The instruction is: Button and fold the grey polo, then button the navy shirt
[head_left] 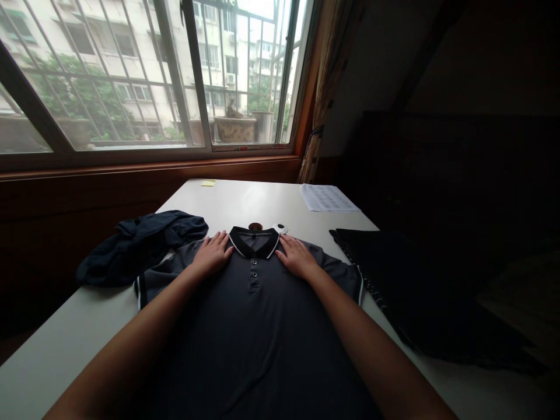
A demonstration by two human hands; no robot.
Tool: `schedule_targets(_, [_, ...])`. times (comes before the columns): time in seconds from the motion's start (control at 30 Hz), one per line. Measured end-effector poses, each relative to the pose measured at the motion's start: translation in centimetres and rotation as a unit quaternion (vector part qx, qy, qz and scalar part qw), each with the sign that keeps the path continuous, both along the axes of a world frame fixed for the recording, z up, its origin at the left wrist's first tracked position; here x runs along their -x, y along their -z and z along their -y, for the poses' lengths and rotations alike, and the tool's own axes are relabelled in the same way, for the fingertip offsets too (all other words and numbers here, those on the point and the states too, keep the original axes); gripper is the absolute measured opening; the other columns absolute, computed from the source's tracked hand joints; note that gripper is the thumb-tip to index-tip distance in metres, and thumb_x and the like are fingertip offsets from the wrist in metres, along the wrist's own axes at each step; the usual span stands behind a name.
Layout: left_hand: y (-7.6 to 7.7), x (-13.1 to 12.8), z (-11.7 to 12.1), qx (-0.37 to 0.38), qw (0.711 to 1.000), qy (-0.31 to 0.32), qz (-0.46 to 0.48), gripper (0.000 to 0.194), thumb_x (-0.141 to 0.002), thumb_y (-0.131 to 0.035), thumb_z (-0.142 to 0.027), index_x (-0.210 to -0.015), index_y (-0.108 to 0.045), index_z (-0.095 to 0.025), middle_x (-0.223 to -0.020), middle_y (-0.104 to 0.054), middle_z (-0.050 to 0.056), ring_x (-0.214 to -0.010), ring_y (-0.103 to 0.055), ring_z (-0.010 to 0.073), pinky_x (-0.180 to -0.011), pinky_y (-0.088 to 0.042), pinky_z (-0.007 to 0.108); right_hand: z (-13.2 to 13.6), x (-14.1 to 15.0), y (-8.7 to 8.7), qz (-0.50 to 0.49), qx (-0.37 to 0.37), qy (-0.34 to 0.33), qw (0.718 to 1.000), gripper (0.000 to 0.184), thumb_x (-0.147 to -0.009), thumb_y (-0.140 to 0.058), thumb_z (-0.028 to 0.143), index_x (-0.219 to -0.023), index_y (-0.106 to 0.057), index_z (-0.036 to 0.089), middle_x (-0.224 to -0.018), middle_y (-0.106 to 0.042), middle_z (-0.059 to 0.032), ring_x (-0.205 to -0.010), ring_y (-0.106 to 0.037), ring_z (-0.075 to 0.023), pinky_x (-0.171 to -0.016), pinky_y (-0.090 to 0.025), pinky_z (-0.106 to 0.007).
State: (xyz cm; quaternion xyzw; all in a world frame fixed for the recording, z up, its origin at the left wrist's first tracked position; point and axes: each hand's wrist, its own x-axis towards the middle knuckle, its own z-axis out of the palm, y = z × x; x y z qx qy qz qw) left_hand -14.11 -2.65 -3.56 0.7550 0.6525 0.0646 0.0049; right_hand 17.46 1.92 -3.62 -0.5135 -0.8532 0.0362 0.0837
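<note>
Fingers [218,238] of the left hand [210,255] and right hand [298,258] are extended and lie flat, gripping nothing, on the shoulder areas of the polo shirt [262,315], one hand on either side of the collar [239,244]. The shirt occupies the lower centre of the frame, on the desk [245,201]. Judged status: laying-out done, front up, collar turned down, sleeves [343,277] extended sideways; remaining: slight creases low in the body, unsmoothed. A bunched dark garment [140,239] lies at frame left, dark cloth [415,286] at frame right.
</note>
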Motion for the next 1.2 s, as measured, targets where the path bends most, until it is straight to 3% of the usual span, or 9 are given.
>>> schedule_targets(0.3, [-0.1, 0.8, -0.4, 0.008, 1.0, -0.02, -0.003, 0.067, -0.102, -0.021, -0.056, -0.158, -0.027, -0.019, -0.165, -0.02, 0.007, -0.154, -0.016, 0.0251, -0.123, -0.013, 0.048, 0.7, -0.8, -0.6, -0.004, -0.012, -0.005, 1.0, 0.06, -0.1, -0.037, 0.05, -0.15, -0.043, 0.019, -0.16, -0.037, -0.0069, -0.147, -0.031, -0.0231, -0.122, -0.019, -0.039])
schedule_targets(0.53, [-0.4, 2.0, -0.2, 0.019, 0.999, -0.025, -0.004, 0.066, -0.102, -0.022, -0.056, -0.158, -0.025, -0.021, -0.166, -0.017, 0.006, -0.154, -0.013, 0.026, -0.122, -0.016, 0.051, 0.1, -6.2, -2.4, 0.007, -0.024, 0.098, 0.995, 0.046, -0.099, -0.043, 0.036, -0.139, -0.055, 0.017, -0.141, -0.056, -0.014, -0.129, -0.051, -0.0266, -0.112, -0.034, -0.037])
schedule_targets(0.67, [-0.5, 2.4, 0.0, 0.025, 0.999, -0.025, -0.003, 0.068, -0.102, -0.02, -0.057, -0.159, -0.022, -0.021, -0.166, -0.016, 0.005, -0.154, -0.012, 0.027, -0.121, -0.018, 0.053, -0.6, -10.3, -3.5, 0.045, 0.021, 0.165, 0.985, 0.037, -0.092, -0.057, 0.04, -0.119, -0.067, 0.016, -0.126, -0.062, -0.0181, -0.116, -0.059, -0.0321, -0.1, -0.044, -0.04])
schedule_targets(0.8, [-0.6, 2.3, 0.0, 0.025, 0.999, -0.025, -0.005, 0.068, -0.102, -0.021, -0.056, -0.159, -0.022, -0.021, -0.166, -0.016, 0.006, -0.154, -0.011, 0.0279, -0.121, -0.018, 0.053, -1.1, -13.0, -4.7, 0.075, 0.096, 0.19, 0.974, 0.043, -0.083, -0.068, 0.051, -0.107, -0.071, 0.016, -0.112, -0.069, -0.0175, -0.103, -0.067, -0.031, -0.086, -0.049, -0.036])
schedule_targets(0.93, [-0.6, 2.3, 0.0, 0.024, 0.999, -0.025, -0.006, 0.067, -0.102, -0.021, -0.056, -0.159, -0.022, -0.021, -0.166, -0.016, 0.006, -0.154, -0.012, 0.0282, -0.121, -0.018, 0.053, -1.2, -13.8, -5.8, 0.082, 0.177, 0.175, 0.965, 0.036, -0.07, -0.08, 0.05, -0.087, -0.074, 0.02, -0.089, -0.075, -0.0094, -0.09, -0.07, -0.0281, -0.075, -0.051, -0.032])
schedule_targets(1.03, [-0.7, 2.3, 0.0, 0.024, 0.999, -0.024, -0.005, 0.067, -0.102, -0.021, -0.056, -0.159, -0.023, -0.021, -0.166, -0.016, 0.006, -0.154, -0.012, 0.0282, -0.121, -0.018, 0.053, -0.6, -13.7, -6.6, 0.074, 0.207, 0.156, 0.963, 0.032, -0.063, -0.084, 0.048, -0.075, -0.073, 0.021, -0.084, -0.074, -0.0085, -0.089, -0.07, -0.0294, -0.075, -0.051, -0.033])
schedule_targets(1.2, [-0.5, 2.4, 0.0, 0.016, 1.0, -0.022, 0.001, 0.068, -0.102, -0.021, -0.057, -0.159, -0.024, -0.021, -0.166, -0.016, 0.005, -0.154, -0.012, 0.0283, -0.121, -0.018, 0.054, 1.2, -14.9, -7.7, 0.037, 0.227, 0.12, 0.966, 0.03, -0.067, -0.08, 0.043, -0.085, -0.07, 0.021, -0.095, -0.074, -0.0068, -0.091, -0.069, -0.0268, -0.072, -0.05, -0.03])
